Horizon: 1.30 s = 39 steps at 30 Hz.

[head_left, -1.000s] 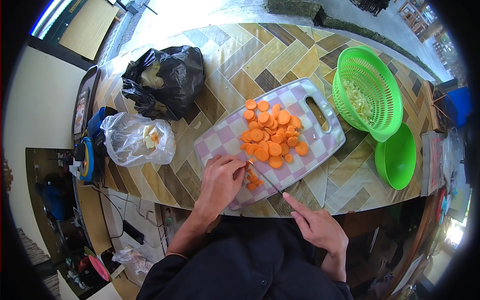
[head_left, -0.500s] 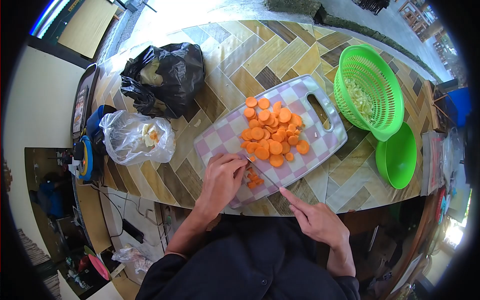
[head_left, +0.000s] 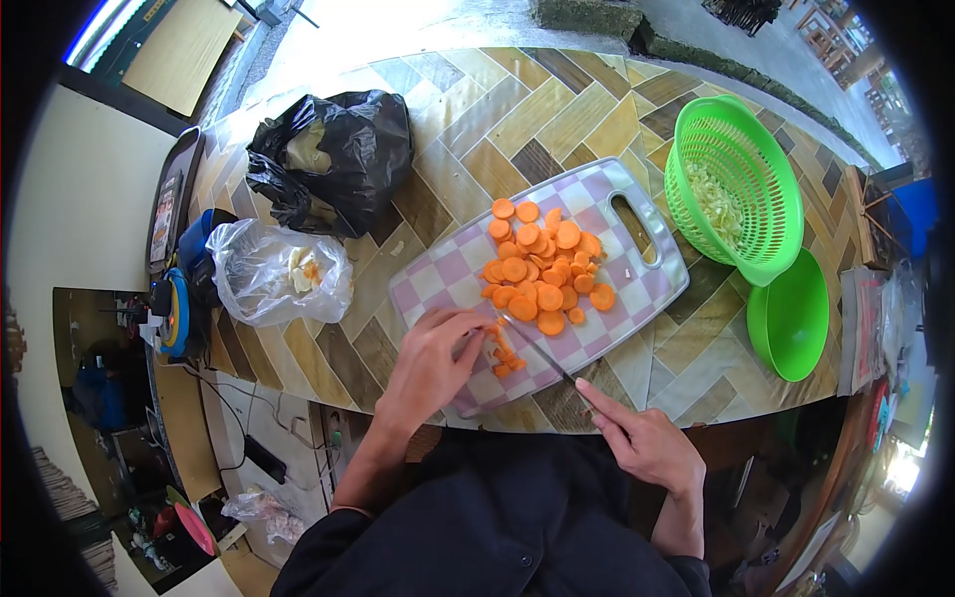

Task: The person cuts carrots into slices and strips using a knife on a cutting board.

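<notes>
A checkered cutting board point(head_left: 428, 289) lies slanted in front of me, bearing a heap of round carrot slices point(head_left: 537, 264). Smaller cut carrot bits point(head_left: 505, 360) lie near its lower left side. My left hand point(head_left: 433, 363) is over that side, fingertips pinched together around what looks like a small carrot piece, mostly hidden by the fingers. The handle of a knife point(head_left: 542, 355) is gripped in my right hand point(head_left: 652, 445) at the board's near edge. Its blade points up and left, the tip between the carrot bits and the heap.
A green colander point(head_left: 786, 199) with shredded pale vegetable point(head_left: 714, 204) stands at the right, touching a green bowl point(head_left: 791, 323). At the left are a black plastic bag point(head_left: 363, 149) and a clear bag point(head_left: 244, 289) with scraps. The table point(head_left: 477, 109) has a curved far edge.
The knife and my right hand have shifted slightly right, away from my left fingers. My left hand has drawn back a little, leaving more of the small carrot bits in sight.
</notes>
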{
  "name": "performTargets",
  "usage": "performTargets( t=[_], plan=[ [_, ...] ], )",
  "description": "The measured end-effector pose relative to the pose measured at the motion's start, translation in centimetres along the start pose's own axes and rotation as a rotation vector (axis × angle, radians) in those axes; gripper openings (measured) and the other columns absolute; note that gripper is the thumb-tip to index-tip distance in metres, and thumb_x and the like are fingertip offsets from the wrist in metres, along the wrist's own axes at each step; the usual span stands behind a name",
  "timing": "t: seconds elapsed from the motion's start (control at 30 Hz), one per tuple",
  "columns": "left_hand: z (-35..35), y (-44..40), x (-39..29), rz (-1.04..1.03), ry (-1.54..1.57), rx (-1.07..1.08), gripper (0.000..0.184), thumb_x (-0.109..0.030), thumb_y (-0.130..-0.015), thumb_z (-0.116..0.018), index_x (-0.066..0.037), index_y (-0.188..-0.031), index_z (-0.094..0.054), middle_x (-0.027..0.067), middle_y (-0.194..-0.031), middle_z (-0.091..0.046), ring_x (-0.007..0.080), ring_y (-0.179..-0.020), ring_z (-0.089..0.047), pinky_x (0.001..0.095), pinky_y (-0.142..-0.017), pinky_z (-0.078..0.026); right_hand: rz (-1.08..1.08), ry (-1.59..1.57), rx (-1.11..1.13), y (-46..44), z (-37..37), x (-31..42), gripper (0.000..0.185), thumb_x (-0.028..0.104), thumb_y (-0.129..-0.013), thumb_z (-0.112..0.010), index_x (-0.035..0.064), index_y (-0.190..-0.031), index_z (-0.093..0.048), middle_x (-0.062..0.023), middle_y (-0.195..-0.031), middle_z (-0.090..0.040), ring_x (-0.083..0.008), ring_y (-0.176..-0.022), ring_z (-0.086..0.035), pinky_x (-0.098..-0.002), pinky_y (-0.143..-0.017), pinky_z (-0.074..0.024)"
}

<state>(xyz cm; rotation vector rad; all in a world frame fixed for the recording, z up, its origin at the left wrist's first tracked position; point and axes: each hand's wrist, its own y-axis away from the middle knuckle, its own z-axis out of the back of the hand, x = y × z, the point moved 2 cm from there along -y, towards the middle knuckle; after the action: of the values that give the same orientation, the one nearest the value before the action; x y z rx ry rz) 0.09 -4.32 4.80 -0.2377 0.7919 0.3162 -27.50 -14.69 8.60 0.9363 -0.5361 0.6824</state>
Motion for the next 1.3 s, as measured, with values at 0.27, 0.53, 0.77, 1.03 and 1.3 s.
performTargets(
  t=[0.27, 0.53, 0.77, 1.03, 1.3],
  plan=[
    [2.0, 0.4, 0.1, 0.138, -0.017, -0.115, 0.019, -0.003, -0.091, -0.077, -0.002, -0.110, -0.075, 0.0126, -0.099, -0.075, 0.0266, -0.087, -0.074, 0.0364, -0.079, -0.058, -0.025, -0.107, -0.087, 0.0, -0.8, -1.1, 0.060, 0.020, -0.106, -0.056, 0.0345, -0.162, -0.042, -0.0180, -0.064, -0.064, -0.0404, -0.053, -0.060, -0.0478, -0.059, -0.0515],
    [-0.1, 0.2, 0.8, 0.076, -0.055, -0.084, 0.018, -0.004, -0.090, -0.076, -0.002, -0.108, -0.074, 0.0143, -0.101, -0.075, 0.0332, -0.087, -0.073, 0.0398, -0.077, -0.058, -0.006, -0.076, -0.110, 0.4, -1.1, -1.1, 0.058, 0.020, -0.106, -0.057, 0.0342, -0.161, -0.044, -0.0183, -0.063, -0.062, -0.0414, -0.054, -0.060, -0.0496, -0.060, -0.0516],
    [0.0, 0.2, -1.0, 0.002, 0.021, -0.044, 0.020, -0.001, -0.090, -0.077, -0.001, -0.110, -0.076, 0.0128, -0.103, -0.076, 0.0273, -0.089, -0.076, 0.0349, -0.079, -0.060, 0.025, -0.043, -0.113, 1.1, -1.2, -0.7, 0.059, 0.020, -0.105, -0.059, 0.0330, -0.161, -0.045, -0.0190, -0.060, -0.059, -0.0401, -0.052, -0.060, -0.0492, -0.057, -0.0503],
    [-2.3, 0.5, -0.7, -0.113, -0.031, -0.018, 0.022, 0.001, -0.088, -0.077, 0.000, -0.110, -0.076, 0.0124, -0.104, -0.076, 0.0301, -0.089, -0.075, 0.0356, -0.079, -0.060, -0.007, -0.043, -0.083, 1.6, -0.9, -0.4, 0.056, 0.020, -0.104, -0.059, 0.0339, -0.158, -0.049, -0.0195, -0.060, -0.059, -0.0408, -0.052, -0.059, -0.0485, -0.057, -0.0514],
    [-3.0, 0.2, -1.0, -0.018, -0.004, -0.030, 0.016, -0.001, -0.086, -0.077, -0.003, -0.097, -0.065, 0.0105, -0.089, -0.074, 0.0320, -0.084, -0.070, 0.0422, -0.073, -0.057, -0.025, -0.021, -0.040, 1.5, -1.1, -0.5, 0.056, 0.022, -0.105, -0.058, 0.0353, -0.158, -0.048, -0.0196, -0.062, -0.061, -0.0411, -0.054, -0.061, -0.0482, -0.059, -0.0532]
  ],
)
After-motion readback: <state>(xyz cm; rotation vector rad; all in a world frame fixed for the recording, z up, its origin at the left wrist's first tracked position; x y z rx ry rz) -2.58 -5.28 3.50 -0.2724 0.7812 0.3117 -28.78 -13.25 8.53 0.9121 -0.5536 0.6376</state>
